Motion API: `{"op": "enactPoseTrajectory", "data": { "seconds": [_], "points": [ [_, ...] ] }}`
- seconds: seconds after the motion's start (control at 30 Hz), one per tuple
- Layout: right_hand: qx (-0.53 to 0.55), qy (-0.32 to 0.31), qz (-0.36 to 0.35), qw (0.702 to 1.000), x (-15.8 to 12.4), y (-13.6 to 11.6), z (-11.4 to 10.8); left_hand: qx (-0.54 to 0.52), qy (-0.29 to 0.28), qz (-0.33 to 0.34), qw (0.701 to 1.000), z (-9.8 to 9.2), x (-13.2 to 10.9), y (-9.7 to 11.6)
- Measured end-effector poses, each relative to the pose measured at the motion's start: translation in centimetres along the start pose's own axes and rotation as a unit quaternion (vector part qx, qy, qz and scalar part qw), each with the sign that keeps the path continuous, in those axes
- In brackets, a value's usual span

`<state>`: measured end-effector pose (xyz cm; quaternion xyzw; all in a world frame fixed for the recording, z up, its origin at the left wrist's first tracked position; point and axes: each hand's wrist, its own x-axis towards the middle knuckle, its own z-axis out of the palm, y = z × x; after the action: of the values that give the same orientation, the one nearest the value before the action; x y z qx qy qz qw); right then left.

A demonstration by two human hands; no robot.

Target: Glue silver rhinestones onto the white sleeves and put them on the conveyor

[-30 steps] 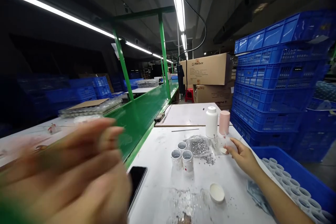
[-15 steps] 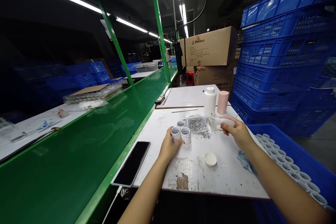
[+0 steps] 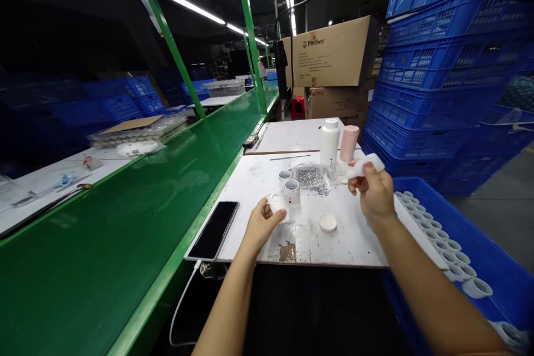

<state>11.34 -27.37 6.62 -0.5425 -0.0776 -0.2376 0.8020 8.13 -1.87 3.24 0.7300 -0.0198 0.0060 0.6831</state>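
My left hand is closed around a small white cylindrical cup, which is tilted beside two others. Those two white cups with grey insides stand upright on the table, just right of my left fingers. My right hand is raised over the table's right side, its fingers closed on a smooth white elongated piece whose kind I cannot make out. Between my hands lie a clear bag of small metal parts, with some spilled in front, and a round white lid.
A white bottle and a pink canister stand at the back. The phone lies by the green rail at left. At right, a blue crate holds several cups, below stacked blue crates. Cardboard boxes stand behind.
My left hand has taken one cup away from the group of three and tilted it. My right hand has picked up the white piece and raised it. The camera view has tipped down.
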Motion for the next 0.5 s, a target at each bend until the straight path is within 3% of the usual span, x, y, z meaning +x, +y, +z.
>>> {"op": "enactPoseTrajectory", "data": {
  "seconds": [0.13, 0.23, 0.5],
  "points": [
    [-0.046, 0.025, -0.046, 0.998, -3.1, 1.6, 2.5, -0.033, -0.097, -0.026, 0.994, 2.9, -0.9, -0.8],
    [-0.072, 0.057, -0.059, 0.994, -4.0, 3.1, 3.0, -0.041, -0.133, -0.037, 0.99, 4.2, -0.7, -2.1],
    [-0.106, 0.063, -0.066, 0.99, -5.3, 4.0, 2.1, -0.017, -0.151, -0.055, 0.987, 3.9, -0.6, -3.3]
  ]
}}
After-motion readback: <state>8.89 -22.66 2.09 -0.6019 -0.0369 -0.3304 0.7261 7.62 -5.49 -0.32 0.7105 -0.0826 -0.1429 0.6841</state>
